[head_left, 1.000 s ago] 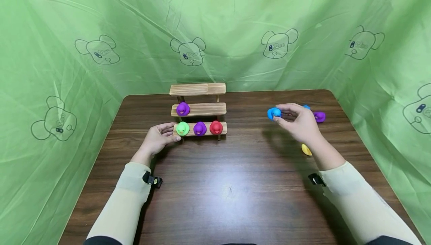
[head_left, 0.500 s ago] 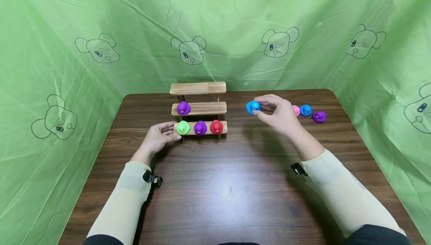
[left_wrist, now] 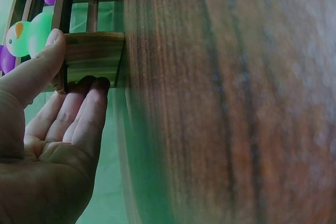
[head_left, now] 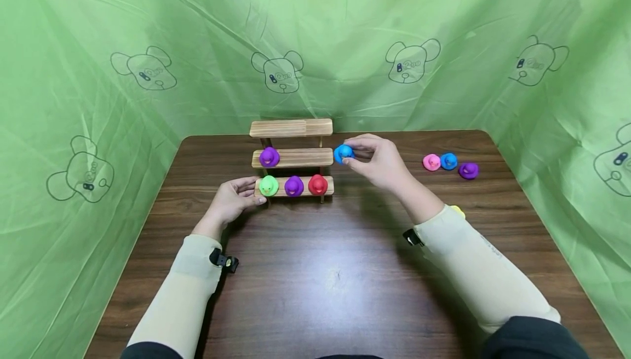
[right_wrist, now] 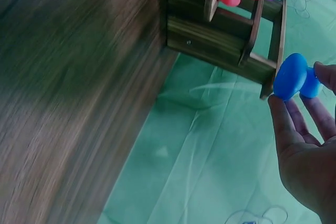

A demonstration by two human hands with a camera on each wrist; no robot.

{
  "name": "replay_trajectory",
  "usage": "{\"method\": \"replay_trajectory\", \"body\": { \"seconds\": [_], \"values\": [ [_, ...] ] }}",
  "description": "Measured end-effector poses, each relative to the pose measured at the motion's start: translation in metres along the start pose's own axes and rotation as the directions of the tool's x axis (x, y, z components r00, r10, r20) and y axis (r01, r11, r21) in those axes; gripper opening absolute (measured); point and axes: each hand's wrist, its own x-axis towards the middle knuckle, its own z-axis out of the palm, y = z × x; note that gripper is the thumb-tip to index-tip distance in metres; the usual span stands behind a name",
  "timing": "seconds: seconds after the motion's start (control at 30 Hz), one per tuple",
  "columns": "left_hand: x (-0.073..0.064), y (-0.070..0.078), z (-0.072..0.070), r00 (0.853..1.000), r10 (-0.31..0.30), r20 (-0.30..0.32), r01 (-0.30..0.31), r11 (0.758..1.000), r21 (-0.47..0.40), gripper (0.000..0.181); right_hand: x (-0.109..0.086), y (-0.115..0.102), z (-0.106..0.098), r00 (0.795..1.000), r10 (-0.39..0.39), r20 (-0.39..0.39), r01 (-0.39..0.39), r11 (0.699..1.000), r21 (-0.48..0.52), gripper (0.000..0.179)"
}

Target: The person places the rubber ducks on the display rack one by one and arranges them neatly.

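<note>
A three-step wooden display rack (head_left: pixel 305 157) stands at the back of the table. On its lowest step sit a green duck (head_left: pixel 268 186), a purple duck (head_left: pixel 294 186) and a red duck (head_left: pixel 317 185); a second purple duck (head_left: pixel 269 157) is at the left of the middle step. My left hand (head_left: pixel 231 204) grips the left end of the lowest step, thumb on the front edge (left_wrist: pixel 59 56) and fingers underneath. Between thumb and fingertips my right hand (head_left: pixel 377 161) pinches a blue rubber duck (head_left: pixel 343 153), held just off the right end of the middle step.
To the right on the wooden table (head_left: pixel 315 304) lie a pink duck (head_left: pixel 431 162), another blue duck (head_left: pixel 449 161) and a purple one. Something yellow (head_left: pixel 458 211) is mostly hidden behind the right sleeve. Green cloth (head_left: pixel 345 90) surrounds the table's back and sides.
My right hand has carried the blue duck leftward from the right side of the table to the rack, uncovering the pink duck. The left hand has stayed on the rack.
</note>
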Motion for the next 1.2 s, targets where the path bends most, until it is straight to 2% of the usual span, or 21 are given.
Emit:
{"method": "replay_trajectory", "body": {
  "seconds": [0.63,0.93,1.2],
  "values": [
    [-0.002,0.002,0.0,1.0,-0.013,-0.007,0.013,1.0,-0.007,0.071,0.032,-0.004,0.052,0.995,-0.004,0.102,0.007,1.0,-0.031,0.035],
    [0.001,0.003,0.001,1.0,-0.025,0.009,0.025,0.999,-0.037,0.073,0.042,-0.007,0.071,0.992,0.047,0.121,-0.037,0.996,-0.085,0.035],
    [0.002,0.002,0.0,0.999,-0.043,0.016,0.044,0.998,-0.034,0.073,0.05,-0.006,0.09,0.986,0.06,0.155,-0.045,0.994,-0.103,0.034]
  ]
}}
